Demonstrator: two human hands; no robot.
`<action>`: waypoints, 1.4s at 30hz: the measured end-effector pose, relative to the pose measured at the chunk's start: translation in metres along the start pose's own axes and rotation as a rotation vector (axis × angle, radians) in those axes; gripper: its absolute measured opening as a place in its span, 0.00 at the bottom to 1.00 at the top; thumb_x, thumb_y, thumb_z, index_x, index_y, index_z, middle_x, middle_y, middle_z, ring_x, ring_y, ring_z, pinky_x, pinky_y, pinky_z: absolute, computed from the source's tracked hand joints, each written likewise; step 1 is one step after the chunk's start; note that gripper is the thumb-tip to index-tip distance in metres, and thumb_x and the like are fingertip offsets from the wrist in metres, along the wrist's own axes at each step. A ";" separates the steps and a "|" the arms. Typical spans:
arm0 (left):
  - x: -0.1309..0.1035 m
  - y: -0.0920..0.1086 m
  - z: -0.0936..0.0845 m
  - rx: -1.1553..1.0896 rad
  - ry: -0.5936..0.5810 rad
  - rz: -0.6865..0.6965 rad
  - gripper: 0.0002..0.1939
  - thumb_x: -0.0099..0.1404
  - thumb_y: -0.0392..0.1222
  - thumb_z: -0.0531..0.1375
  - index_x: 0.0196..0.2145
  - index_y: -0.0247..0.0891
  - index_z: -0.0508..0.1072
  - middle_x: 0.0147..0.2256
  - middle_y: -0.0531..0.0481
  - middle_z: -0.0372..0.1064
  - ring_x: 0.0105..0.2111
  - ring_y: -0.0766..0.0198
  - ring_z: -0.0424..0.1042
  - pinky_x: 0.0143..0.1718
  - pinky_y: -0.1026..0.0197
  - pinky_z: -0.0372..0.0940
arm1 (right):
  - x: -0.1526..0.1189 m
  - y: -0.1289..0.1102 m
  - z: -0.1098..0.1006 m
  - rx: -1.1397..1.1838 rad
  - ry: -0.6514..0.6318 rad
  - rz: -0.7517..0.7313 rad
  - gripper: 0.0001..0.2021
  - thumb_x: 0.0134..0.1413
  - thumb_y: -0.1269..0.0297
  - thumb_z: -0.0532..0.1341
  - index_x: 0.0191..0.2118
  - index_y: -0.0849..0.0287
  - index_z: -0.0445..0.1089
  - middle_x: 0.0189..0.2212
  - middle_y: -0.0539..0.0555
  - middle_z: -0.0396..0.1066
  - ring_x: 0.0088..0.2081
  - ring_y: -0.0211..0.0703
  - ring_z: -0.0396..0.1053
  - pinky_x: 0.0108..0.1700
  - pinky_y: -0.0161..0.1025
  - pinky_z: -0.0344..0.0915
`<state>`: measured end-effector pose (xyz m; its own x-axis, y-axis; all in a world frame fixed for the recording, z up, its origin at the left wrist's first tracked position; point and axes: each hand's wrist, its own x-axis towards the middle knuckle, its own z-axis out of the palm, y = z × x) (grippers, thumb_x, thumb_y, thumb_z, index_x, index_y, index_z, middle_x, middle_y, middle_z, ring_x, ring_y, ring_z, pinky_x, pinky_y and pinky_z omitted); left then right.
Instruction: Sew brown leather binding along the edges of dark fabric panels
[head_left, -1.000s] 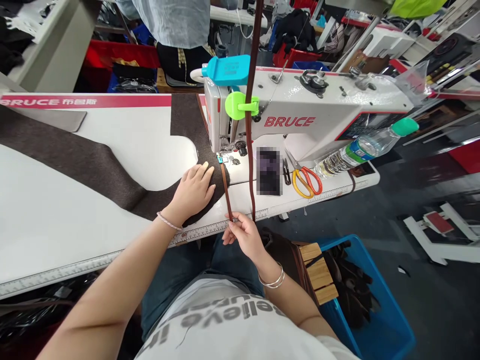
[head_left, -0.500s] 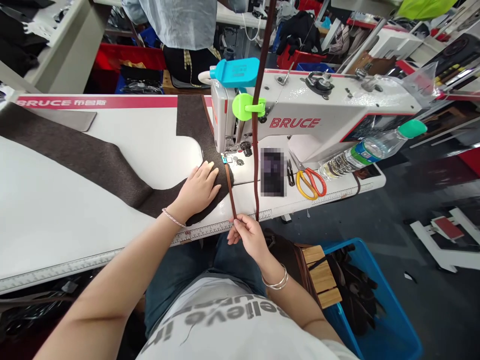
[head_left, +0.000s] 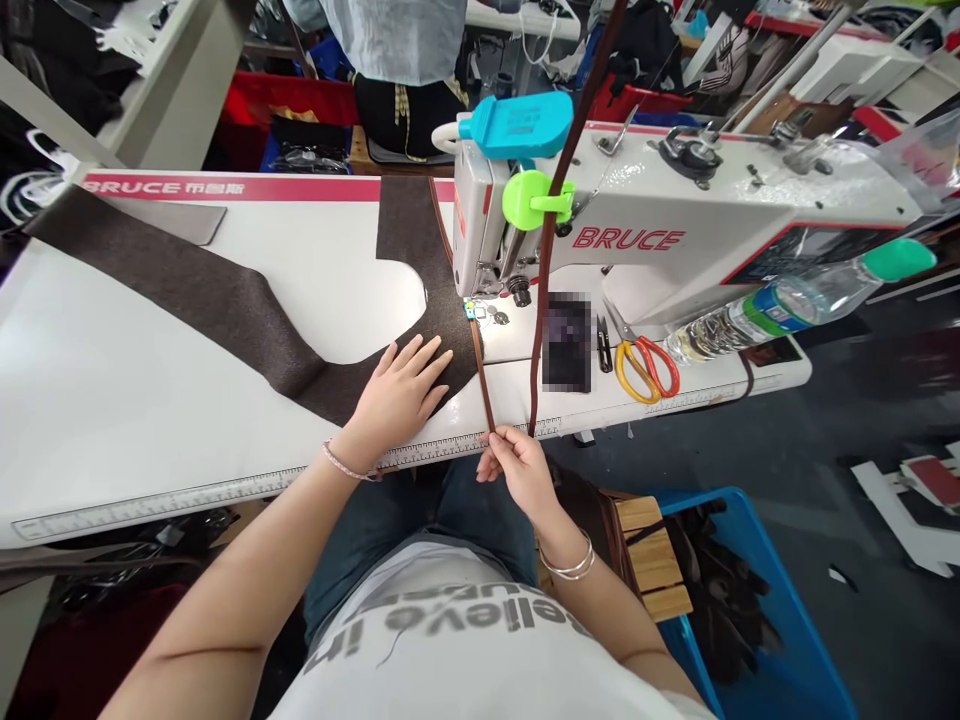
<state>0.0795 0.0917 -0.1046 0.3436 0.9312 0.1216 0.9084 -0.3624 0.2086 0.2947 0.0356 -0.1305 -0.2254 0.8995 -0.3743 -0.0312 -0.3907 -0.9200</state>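
Observation:
My left hand (head_left: pixel 401 395) lies flat with its fingers spread on a dark brown fabric piece (head_left: pixel 292 345), left of the sewing machine's needle area. Between thumb and fingers of my right hand (head_left: pixel 517 465), at the table's front edge, is a narrow brown strip (head_left: pixel 483 385). That strip runs up to the presser foot (head_left: pixel 471 310) of the white sewing machine (head_left: pixel 637 220), along the fabric's right edge. A longer brown strip (head_left: pixel 546 270) hangs down in front of the machine, to the right of my right hand.
Scissors (head_left: pixel 646 368), black snips (head_left: pixel 604 345) and a plastic bottle (head_left: pixel 795 300) lie on the white table (head_left: pixel 150 400), right of the needle. A blue bin (head_left: pixel 795 640) with dark pieces stands at the lower right. Another person (head_left: pixel 405 40) is behind the machine.
The whole view has shifted, so the table and machine appear further right. The fabric under my left hand has moved slightly away toward the needle, and my left hand now rests nearer its front edge.

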 end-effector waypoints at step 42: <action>-0.031 -0.020 0.003 0.000 0.067 -0.011 0.24 0.73 0.42 0.45 0.62 0.41 0.64 0.66 0.46 0.55 0.67 0.49 0.51 0.66 0.40 0.48 | -0.005 0.002 0.003 0.001 0.043 -0.006 0.19 0.55 0.46 0.60 0.33 0.60 0.69 0.18 0.49 0.71 0.19 0.36 0.71 0.22 0.31 0.63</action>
<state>0.0511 0.0705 -0.1152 0.3168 0.9306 0.1835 0.9120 -0.3520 0.2106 0.2929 0.0301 -0.1298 -0.1834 0.9094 -0.3733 -0.0336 -0.3853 -0.9222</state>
